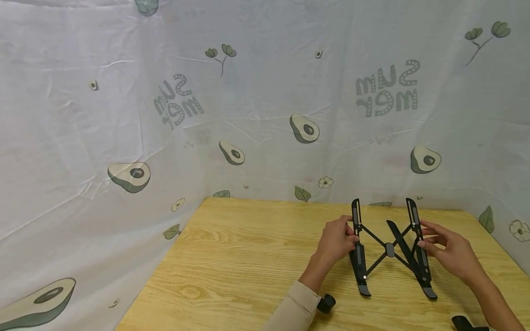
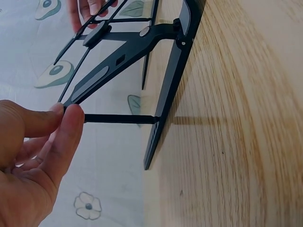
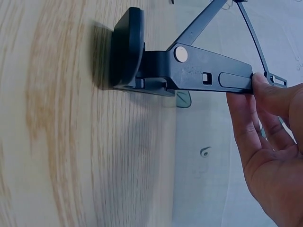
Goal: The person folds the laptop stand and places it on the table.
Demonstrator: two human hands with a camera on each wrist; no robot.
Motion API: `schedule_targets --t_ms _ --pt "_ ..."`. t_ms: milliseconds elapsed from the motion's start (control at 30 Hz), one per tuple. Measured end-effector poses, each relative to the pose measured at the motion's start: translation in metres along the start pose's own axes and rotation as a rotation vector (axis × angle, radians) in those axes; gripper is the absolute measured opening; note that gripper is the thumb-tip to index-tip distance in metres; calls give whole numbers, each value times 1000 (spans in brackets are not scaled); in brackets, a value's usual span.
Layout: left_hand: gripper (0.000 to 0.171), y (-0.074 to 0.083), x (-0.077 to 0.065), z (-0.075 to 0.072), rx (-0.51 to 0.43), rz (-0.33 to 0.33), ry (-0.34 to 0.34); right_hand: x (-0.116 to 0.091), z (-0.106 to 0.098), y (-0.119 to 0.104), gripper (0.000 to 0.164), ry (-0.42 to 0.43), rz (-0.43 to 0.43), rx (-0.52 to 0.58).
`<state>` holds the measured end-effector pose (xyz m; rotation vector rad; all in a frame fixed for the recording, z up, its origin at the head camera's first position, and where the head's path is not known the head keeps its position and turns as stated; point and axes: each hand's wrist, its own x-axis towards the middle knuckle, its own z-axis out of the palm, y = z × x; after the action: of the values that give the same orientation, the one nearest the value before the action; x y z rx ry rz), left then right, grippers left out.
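A black folding laptop stand point(image 1: 389, 250) is spread out on the table, its crossed struts meeting at a grey centre joint. My left hand point(image 1: 337, 239) pinches the stand's left side rail between thumb and fingers. On the opposite rail, my right hand point(image 1: 450, 250) has its thumb on top and fingers underneath. In the left wrist view the left hand point(image 2: 35, 156) grips the rail's end, with a support leg propped below it. The right wrist view has the right hand point(image 3: 270, 137) pinching the other rail near its grey pad; the hooked front foot is close to the tabletop.
A wood-grain table point(image 1: 232, 257) extends to the left of the stand. Behind and beside it hangs a pale curtain point(image 1: 265, 101) printed with avocados, leaves and lettering. Black wrist-worn pieces show by the left sleeve point(image 1: 296, 305) and near the right forearm.
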<state>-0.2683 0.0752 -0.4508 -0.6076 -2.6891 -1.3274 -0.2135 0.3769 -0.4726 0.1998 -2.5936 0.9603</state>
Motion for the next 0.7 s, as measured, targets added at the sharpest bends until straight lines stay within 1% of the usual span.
schedule_targets --t_ms 167,267,467,700 --pt "50 2 0 1 15 13 4 -2 -1 1 64 25 -12 7" --pt "51 3 0 2 13 12 5 -4 -1 1 65 35 -3 15" --pt "51 4 -1 2 -8 0 8 -5 1 -3 63 32 19 13" --pt "49 2 -1 2 -23 -1 17 -2 1 -6 63 32 33 8"
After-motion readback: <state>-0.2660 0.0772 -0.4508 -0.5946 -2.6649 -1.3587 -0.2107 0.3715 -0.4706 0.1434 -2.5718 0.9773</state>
